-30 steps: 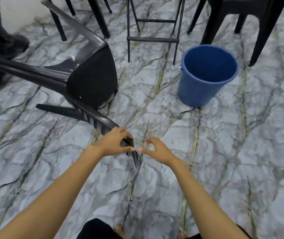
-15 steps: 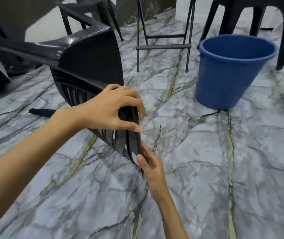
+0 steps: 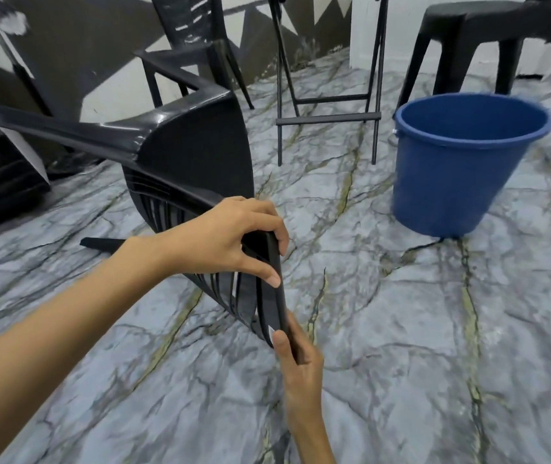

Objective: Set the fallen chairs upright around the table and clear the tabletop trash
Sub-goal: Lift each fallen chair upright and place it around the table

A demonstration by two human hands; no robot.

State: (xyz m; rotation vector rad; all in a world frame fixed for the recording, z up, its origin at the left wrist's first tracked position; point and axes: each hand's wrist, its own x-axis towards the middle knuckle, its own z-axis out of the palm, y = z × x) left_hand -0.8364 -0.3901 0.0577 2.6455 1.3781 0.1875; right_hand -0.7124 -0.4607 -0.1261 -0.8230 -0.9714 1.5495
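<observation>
A black plastic armchair (image 3: 197, 152) lies tipped on its side on the grey marble-patterned floor (image 3: 401, 329), left of centre, its slatted backrest pointing toward the camera and its legs stretching away to the left. The left hand (image 3: 230, 242) wraps over the top rail of the backrest, fingers curled around the far edge and thumb pressed on the near face, so it is closed on the chair. The right hand (image 3: 297, 360) grips the same rail lower down at its near end, thumb laid along the edge and fingers folded behind it. The backrest is raised off the floor where the hands hold it, while one armrest tip touches the floor to the left. To the right stands an upright blue plastic bucket (image 3: 461, 172), well apart from the chair. Between them, farther back, rise the thin black metal legs of a folding desk (image 3: 327, 115). A second black chair (image 3: 197, 45) stands upright at the far left wall, and a black plastic stool (image 3: 501, 38) stands behind the bucket at far right.
</observation>
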